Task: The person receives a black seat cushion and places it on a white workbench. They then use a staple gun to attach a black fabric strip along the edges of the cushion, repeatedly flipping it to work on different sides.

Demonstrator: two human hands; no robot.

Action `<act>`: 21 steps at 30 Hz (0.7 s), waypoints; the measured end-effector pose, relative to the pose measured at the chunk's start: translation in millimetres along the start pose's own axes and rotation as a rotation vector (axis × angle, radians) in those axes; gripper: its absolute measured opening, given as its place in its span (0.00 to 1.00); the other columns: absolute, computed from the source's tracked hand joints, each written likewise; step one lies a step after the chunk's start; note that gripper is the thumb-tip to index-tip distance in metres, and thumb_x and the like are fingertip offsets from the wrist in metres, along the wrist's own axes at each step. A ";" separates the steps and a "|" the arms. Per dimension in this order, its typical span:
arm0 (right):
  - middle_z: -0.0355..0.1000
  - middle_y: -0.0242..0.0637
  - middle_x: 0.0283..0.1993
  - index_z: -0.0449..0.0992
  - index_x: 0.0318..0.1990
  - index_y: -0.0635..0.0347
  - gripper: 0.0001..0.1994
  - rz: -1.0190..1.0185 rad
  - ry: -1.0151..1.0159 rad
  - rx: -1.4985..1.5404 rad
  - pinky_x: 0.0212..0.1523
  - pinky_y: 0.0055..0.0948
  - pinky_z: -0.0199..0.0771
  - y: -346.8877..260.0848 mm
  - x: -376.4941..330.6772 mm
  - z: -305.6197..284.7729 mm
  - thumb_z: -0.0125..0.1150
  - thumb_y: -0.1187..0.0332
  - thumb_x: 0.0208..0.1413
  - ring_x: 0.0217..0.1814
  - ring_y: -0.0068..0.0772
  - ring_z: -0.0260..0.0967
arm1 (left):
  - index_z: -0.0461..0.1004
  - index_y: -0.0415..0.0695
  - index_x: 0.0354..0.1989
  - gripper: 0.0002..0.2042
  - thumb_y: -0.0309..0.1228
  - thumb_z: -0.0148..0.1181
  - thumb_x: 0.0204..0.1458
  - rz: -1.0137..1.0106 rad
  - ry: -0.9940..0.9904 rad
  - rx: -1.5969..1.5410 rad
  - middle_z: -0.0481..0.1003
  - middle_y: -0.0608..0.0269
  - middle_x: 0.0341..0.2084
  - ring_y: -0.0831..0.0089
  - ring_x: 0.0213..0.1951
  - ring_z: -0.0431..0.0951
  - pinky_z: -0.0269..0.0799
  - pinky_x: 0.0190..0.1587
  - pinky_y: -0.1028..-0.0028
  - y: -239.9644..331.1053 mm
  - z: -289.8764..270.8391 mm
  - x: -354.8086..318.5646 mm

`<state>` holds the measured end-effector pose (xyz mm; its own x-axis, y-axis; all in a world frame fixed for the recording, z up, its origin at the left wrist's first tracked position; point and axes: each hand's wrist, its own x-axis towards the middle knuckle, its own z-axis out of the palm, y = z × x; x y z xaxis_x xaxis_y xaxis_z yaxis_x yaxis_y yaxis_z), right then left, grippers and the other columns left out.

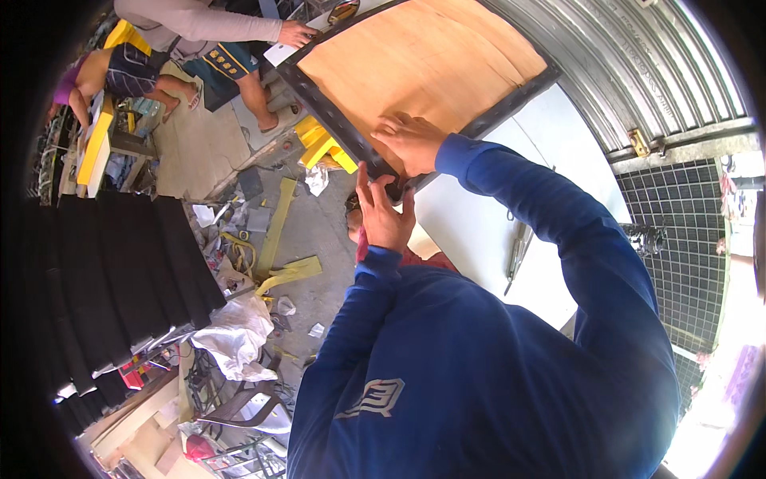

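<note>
Left hand (384, 214): blue-sleeved, fingers upright and part-curled, working at the near corner of the framed panel (415, 68); whether it pinches anything there cannot be told, since the corner is hidden behind the fingers.

Right hand (411, 142): open, palm down, spread flat on the panel's wood face just above that same corner, pressing rather than gripping.

Handling note (judgement): the flat hand should keep the panel steady while the other hand attends to the corner joint; pressure kept close to the frame edge would limit flexing of the thin sheet, and fingertips are best kept clear of the mitre where the two frame strips meet.

Framed panel: pale orange-tan plywood sheet, faint curved grain, bordered by a dark, near-black frame; near corner lies over the edge of the white surface (479, 231), the far end reaching toward another person.

Metal tool (517, 254): slim, lying on the white surface, right of the hands, apart from the panel.

Other person's hand (297, 33): resting on the frame's far-left edge.

Corrugated metal shutter (638, 72): beyond the panel, far right.
</note>
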<state>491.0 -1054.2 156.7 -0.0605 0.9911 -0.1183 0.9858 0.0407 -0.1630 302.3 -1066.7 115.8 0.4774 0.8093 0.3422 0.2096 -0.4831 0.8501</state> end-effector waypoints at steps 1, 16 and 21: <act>0.55 0.52 0.71 0.63 0.66 0.56 0.43 0.008 -0.044 -0.016 0.59 0.55 0.72 -1.0 1.8 2.0 0.77 0.62 0.39 0.70 0.65 0.56 | 0.73 0.42 0.32 0.12 0.28 0.73 0.45 0.010 0.030 0.082 0.61 0.44 0.67 0.46 0.60 0.70 0.73 0.54 0.59 -1.5 2.4 -2.2; 0.38 0.72 0.75 0.47 0.76 0.54 0.52 0.063 -0.267 -0.154 0.65 0.69 0.58 -25.3 18.6 -16.2 0.73 0.63 0.44 0.75 0.80 0.41 | 0.68 0.43 0.30 0.11 0.24 0.68 0.51 -0.038 0.130 0.100 0.64 0.36 0.64 0.50 0.34 0.84 0.78 0.25 0.69 -11.1 20.2 -10.6; 0.38 0.70 0.76 0.47 0.76 0.52 0.51 0.072 -0.232 -0.130 0.66 0.68 0.57 -19.3 18.7 -3.5 0.72 0.63 0.45 0.76 0.78 0.42 | 0.67 0.40 0.29 0.11 0.20 0.68 0.50 -0.167 0.156 -0.021 0.66 0.39 0.63 0.54 0.34 0.83 0.76 0.31 0.71 -17.0 27.5 -13.8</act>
<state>471.3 -1036.1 161.2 -0.0090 0.9373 -0.3484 0.9998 0.0018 -0.0208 315.6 -1078.8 85.5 0.3000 0.9199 0.2527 0.2555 -0.3326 0.9078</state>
